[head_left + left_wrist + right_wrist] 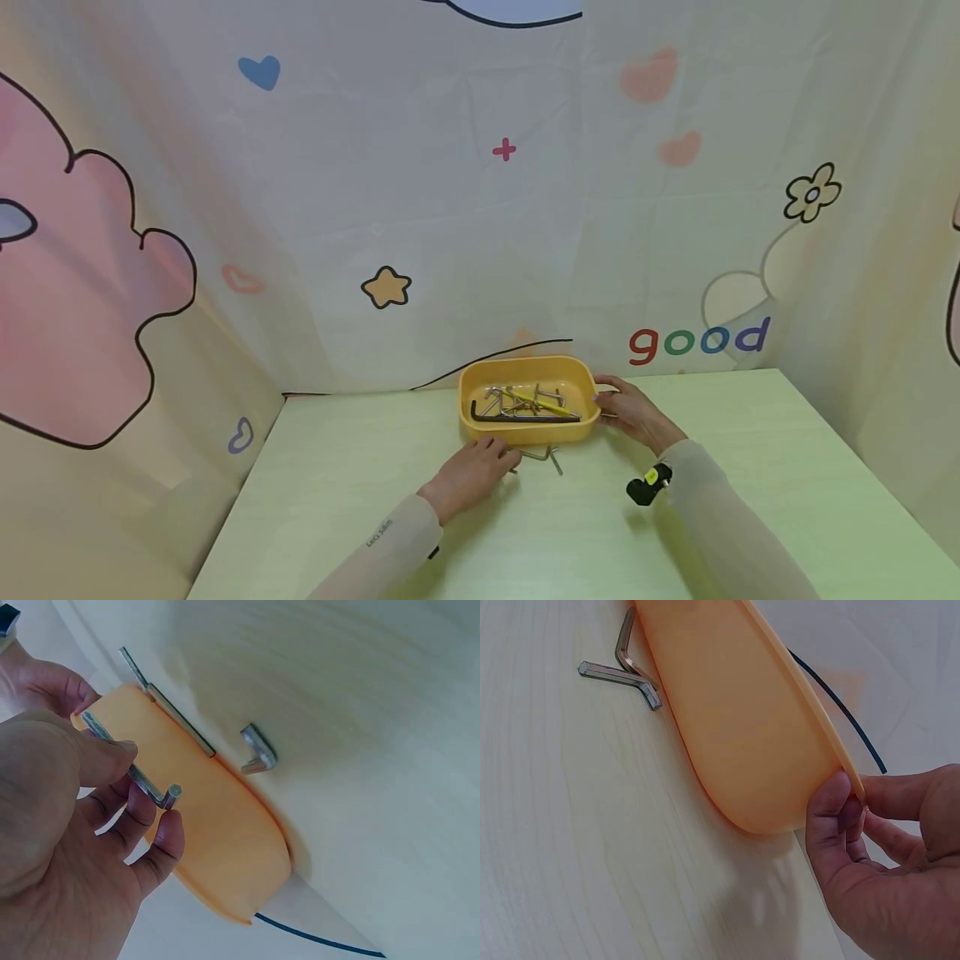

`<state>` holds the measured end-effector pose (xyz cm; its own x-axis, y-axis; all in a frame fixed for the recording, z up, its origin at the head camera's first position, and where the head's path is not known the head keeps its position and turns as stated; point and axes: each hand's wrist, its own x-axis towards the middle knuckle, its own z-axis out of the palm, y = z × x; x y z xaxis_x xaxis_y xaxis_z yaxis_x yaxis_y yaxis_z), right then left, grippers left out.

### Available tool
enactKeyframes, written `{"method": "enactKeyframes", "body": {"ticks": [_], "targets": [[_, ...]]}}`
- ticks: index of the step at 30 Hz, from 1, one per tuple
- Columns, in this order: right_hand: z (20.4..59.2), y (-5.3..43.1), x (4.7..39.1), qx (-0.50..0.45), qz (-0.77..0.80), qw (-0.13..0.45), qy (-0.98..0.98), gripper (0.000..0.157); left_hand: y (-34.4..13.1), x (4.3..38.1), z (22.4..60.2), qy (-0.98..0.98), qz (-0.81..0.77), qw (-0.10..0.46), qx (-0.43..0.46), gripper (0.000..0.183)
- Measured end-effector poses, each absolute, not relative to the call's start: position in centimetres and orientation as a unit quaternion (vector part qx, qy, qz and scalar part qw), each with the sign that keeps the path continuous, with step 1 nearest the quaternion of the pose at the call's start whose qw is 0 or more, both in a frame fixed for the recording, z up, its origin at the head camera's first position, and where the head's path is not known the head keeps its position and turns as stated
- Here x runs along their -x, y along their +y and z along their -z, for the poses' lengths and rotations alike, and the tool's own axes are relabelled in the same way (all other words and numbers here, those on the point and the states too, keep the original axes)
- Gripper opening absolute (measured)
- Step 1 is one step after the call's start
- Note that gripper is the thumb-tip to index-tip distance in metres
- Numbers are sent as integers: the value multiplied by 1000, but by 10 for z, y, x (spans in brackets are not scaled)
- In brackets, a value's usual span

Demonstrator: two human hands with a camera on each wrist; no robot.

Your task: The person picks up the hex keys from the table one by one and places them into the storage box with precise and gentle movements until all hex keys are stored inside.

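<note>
An orange-yellow plastic tray [472, 429] stands at the back of the table. In it lie several silver hex keys, a long black hex key [525, 419] and a yellow stick-like item [543, 404]. My right hand [633, 412] pinches the tray's right rim between thumb and fingers, clear in the right wrist view. Before the tray's front wall, my left hand [468, 473] pinches a silver hex key [142, 778] between thumb and fingers. More silver hex keys lie on the table: one bent key [615, 673] and another key [625, 646] against the tray's front.
The pale wood-grain table [337, 500] meets a printed cloth backdrop [420, 167] just behind the tray. Cloth also hangs on both sides. A small black device [645, 487] is strapped at the right wrist.
</note>
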<state>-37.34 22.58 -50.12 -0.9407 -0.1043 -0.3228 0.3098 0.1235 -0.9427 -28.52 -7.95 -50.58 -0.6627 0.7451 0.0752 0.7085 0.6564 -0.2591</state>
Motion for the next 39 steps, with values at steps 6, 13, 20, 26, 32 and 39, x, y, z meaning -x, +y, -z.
{"method": "enactKeyframes", "body": {"ticks": [6,13,20,26,32,39], "targets": [[503,226,375,-73,656,158,734,53,-81,287,499,-905,-114,105,397,26],[508,226,375,-78,656,157,734,53,-82,289,491,-907,-107,107,393,24],[506,226,373,-74,657,158,733,53,-81,293,480,-910,-90,110,390,17],[504,226,372,-77,658,157,732,53,-80,298,474,-907,-93,120,392,20],[503,225,371,-72,658,156,733,54,-79,304,465,-910,-92,120,386,24],[501,225,371,-69,659,152,733,53,-76,312,455,-914,-101,114,375,34]]}}
